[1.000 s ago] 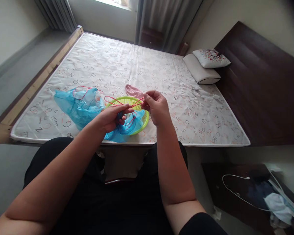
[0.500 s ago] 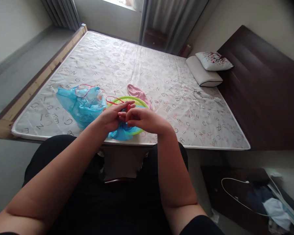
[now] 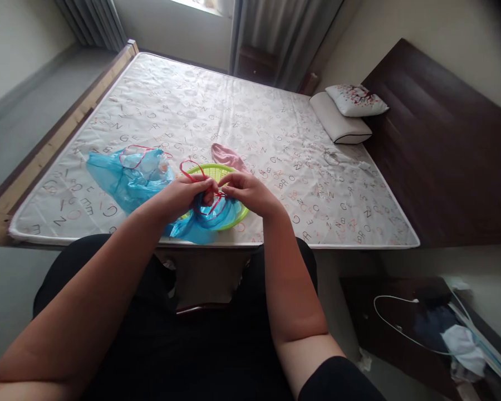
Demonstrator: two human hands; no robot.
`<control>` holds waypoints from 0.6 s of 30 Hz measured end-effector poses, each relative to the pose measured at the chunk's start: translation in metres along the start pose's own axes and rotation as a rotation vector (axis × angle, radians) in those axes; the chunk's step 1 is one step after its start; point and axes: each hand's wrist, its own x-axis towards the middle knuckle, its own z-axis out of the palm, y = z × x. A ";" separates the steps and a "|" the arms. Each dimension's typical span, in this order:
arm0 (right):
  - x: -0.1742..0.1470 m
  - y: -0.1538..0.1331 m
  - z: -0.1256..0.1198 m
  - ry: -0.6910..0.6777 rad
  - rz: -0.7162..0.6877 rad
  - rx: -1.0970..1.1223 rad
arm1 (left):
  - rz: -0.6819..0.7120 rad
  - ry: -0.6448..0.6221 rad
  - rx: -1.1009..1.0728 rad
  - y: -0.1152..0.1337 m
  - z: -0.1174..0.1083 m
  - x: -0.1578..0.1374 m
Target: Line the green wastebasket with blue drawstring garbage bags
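Observation:
My left hand (image 3: pixel 197 192) is closed on a red ribbon (image 3: pixel 188 165) whose loop stands up above the fingers. Close beside it, my right hand (image 3: pixel 247 192) pinches the same ribbon between thumb and fingertips. Below both hands sits a lime-green plastic basket (image 3: pixel 242 216), partly covered by a blue plastic bag (image 3: pixel 200 231) that spills over its near rim. A second blue plastic bag (image 3: pixel 123 178), with a red drawstring loop on top, lies to the left. Behind the basket rests a pink cloth (image 3: pixel 229 157).
The basket and bags are on a letter-printed mattress (image 3: pixel 309 189) near its front edge. At the right back, a patterned cushion (image 3: pixel 356 100) lies on a beige pillow (image 3: pixel 338 120) by the dark headboard (image 3: pixel 434 150). A bedside table (image 3: pixel 359 312) holds a white cable.
My hands have turned from a loose, overlapping pose to fingertips pinching the ribbon. The red ribbon now runs between them above the basket. The view has shifted slightly.

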 end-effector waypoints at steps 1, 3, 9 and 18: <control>-0.001 -0.001 -0.001 0.001 0.018 -0.008 | 0.017 0.006 0.069 0.000 -0.003 0.000; -0.003 -0.005 -0.001 -0.032 0.059 -0.020 | 0.067 0.028 0.173 0.001 -0.005 0.000; 0.002 -0.010 0.010 0.133 -0.038 -0.152 | 0.154 0.037 0.181 -0.001 0.000 0.000; 0.000 -0.013 0.018 0.080 0.023 -0.234 | 0.115 0.036 0.036 -0.005 0.000 0.002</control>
